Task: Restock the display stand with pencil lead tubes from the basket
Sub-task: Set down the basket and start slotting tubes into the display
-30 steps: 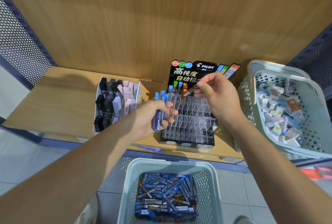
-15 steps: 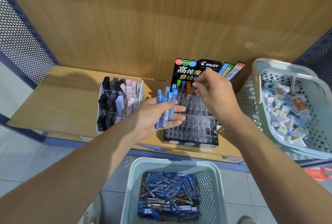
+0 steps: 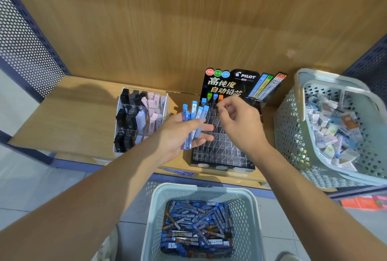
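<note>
Since half a second ago, the right hand (image 3: 240, 123) has drawn back slightly from the rear row of the display stand (image 3: 222, 147), its thumb and forefinger nearly pinched together with nothing visible between them; whether it grips anything cannot be told. At the centre of the frame, the left hand (image 3: 180, 133) holds a fanned bundle of pencil lead tubes (image 3: 194, 122), slim translucent blue-violet sticks with bright blue caps pointing up; about five caps can be counted. Just right of them, the stand's clear grid of slots is mostly unfilled, with three capped tubes (image 3: 212, 99) standing in its back row, green, blue and orange, below a black Pilot header card. At lower centre, a pale green basket (image 3: 150, 219) on the floor holds a heap of blue tubes, too many to count. Left of centre on the wooden shelf (image 3: 69, 120), a clear organiser (image 3: 140, 118) holds black, grey and pink items. At right, a second perforated basket (image 3: 293, 126) holds mixed small boxes.
</note>
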